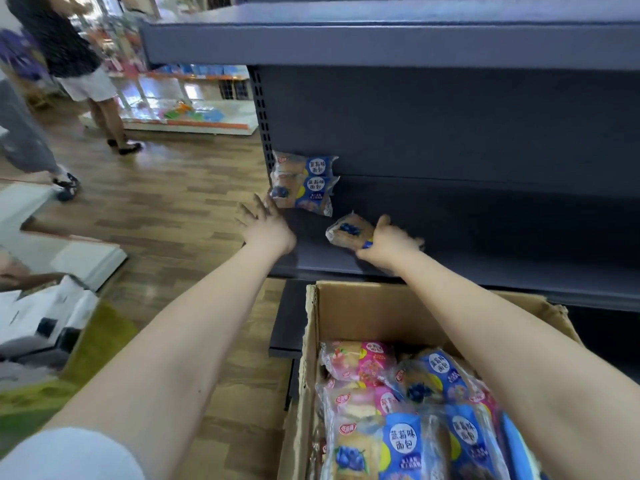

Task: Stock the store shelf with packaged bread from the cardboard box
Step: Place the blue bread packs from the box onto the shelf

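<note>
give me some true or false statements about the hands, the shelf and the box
1. The right hand grips a blue bread pack above the shelf. True.
2. The left hand holds a pink pack. False: it is open, fingers spread, by the stacked packs.
3. The cardboard box is empty. False: bread packs, pink and blue, lie in it.
4. Two blue stacked packs sit at the shelf's left end. True.
</note>
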A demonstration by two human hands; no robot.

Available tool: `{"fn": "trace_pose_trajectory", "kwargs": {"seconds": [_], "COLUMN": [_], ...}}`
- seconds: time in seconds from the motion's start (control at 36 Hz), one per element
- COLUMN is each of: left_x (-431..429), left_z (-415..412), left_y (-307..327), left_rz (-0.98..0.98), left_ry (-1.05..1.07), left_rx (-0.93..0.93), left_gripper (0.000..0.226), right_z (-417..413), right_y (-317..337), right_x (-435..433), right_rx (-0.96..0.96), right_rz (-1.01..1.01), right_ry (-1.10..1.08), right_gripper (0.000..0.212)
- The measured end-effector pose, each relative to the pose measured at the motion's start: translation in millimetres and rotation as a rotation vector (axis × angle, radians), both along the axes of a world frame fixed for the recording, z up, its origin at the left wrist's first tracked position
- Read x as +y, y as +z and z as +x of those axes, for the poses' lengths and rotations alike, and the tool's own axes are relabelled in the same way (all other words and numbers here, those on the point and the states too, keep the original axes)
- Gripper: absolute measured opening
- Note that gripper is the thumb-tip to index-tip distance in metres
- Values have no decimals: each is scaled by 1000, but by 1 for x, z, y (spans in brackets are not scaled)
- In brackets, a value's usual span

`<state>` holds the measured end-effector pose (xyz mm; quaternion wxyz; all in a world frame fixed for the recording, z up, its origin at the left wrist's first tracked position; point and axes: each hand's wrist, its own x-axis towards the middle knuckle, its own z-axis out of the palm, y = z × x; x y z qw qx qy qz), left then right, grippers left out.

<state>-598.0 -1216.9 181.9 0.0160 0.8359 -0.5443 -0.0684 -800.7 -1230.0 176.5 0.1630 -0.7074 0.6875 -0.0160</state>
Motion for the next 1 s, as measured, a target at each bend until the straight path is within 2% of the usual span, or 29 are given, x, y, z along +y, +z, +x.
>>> {"fn": "trace_pose_trajectory", "kwargs": {"seconds": [0.11, 0.31, 0.53, 0.61, 0.72, 0.81, 1.0], "left_x": [28, 71, 98, 103, 113, 118, 130], "left_z": [-3, -7, -24, -30, -38, -47, -60], "left_y": [7, 16, 22, 24, 22, 19, 5], "left_rz": [-47, -47, -149, -212, -286, -321, -482], "left_ry": [-67, -254, -546, -586, -661, -622, -578], "left_rx": [-14, -19, -73, -88, -198, -262, -89], "left_gripper": [83, 87, 105, 106, 97, 87, 73], "right_z": [4, 8, -8, -17, -26, -31, -35], "right_y": [-1, 7, 20, 19, 15, 13, 6], "right_x": [17, 49, 67, 72, 73, 75, 79], "right_rx": [10, 30, 77, 94, 99, 79, 20], "right_rz": [14, -221, -517, -589, -692, -729, -808], "right_ry": [21, 126, 576, 668, 744, 773, 833], "right_gripper": [88, 76, 67, 67, 66, 66, 73]}}
